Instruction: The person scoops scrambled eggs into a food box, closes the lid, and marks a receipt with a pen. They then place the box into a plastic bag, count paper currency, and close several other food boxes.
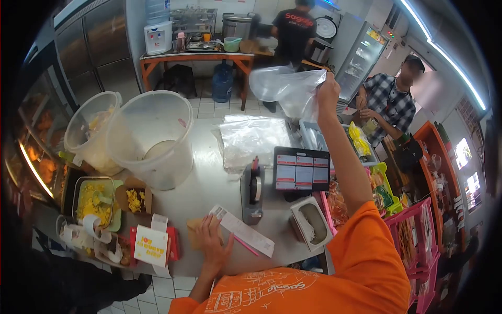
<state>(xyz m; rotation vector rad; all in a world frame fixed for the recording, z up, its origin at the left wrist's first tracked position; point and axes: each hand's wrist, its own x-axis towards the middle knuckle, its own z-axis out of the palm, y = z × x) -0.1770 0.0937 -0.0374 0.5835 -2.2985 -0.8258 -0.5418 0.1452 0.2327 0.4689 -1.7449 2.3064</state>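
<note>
An orange word, seemingly "Sagoo", is printed on the back of the black shirt [299,22] far off. The same word is seen in white, upside down, on the near orange shirt [285,289]. "joy" is read on the white box [151,246] on the near left of the bench [209,193]. The print on the receipt [243,230] and the screen [301,170] cannot be read.

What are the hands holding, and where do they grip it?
The right hand pinches a clear plastic bag by its upper edge; the left hand rests flat by a receipt.

A fast-food takeaway shop: a till screen [301,170] is glowing on the steel desk [209,193], a receipt [243,231] is lying at six o'clock, fried food [43,125] is sitting displayed at nine o'clock.
</note>
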